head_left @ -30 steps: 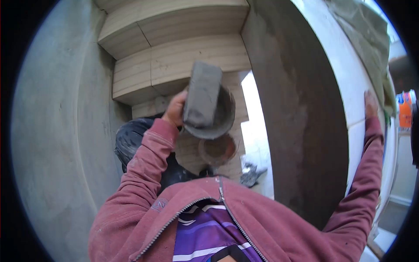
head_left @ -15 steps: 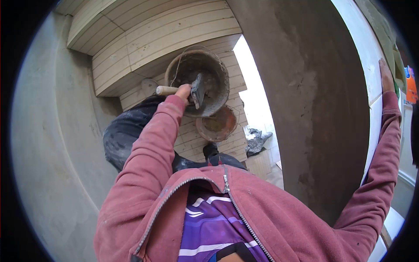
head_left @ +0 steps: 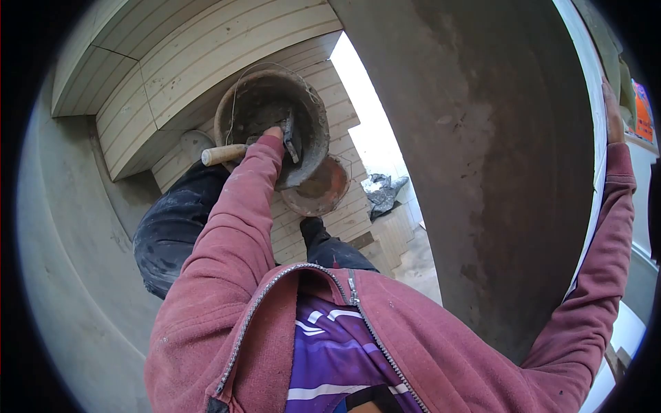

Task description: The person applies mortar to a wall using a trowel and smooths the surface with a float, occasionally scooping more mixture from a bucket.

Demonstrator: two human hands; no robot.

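Observation:
My left hand (head_left: pixel 273 132) is closed around the handle of a trowel, close to the blade. The light wooden handle (head_left: pixel 224 154) sticks out to the left past the bucket's rim. Inside a large, mortar-crusted bucket (head_left: pixel 224 124), the grey trowel blade (head_left: pixel 292 138) is tilted nearly on edge; the mortar at the bottom is partly hidden by my hand and sleeve. On the far right, my right hand (head_left: pixel 611 113) lies with fingers stretched along the white edge (head_left: pixel 593 138) of the wall, holding nothing.
A smaller reddish bucket (head_left: pixel 320 189) stands just below the large one. Light grooved steps (head_left: pixel 234 55) rise at the upper left. A crumpled grey plastic bag (head_left: pixel 383 195) lies on the floor. The brown plastered wall (head_left: pixel 475 158) runs along my right side.
My left hand has lowered the trowel further into the large bucket, and its blade now sits inside the rim. The view has shifted, moving the buckets left. My right hand stays on the edge.

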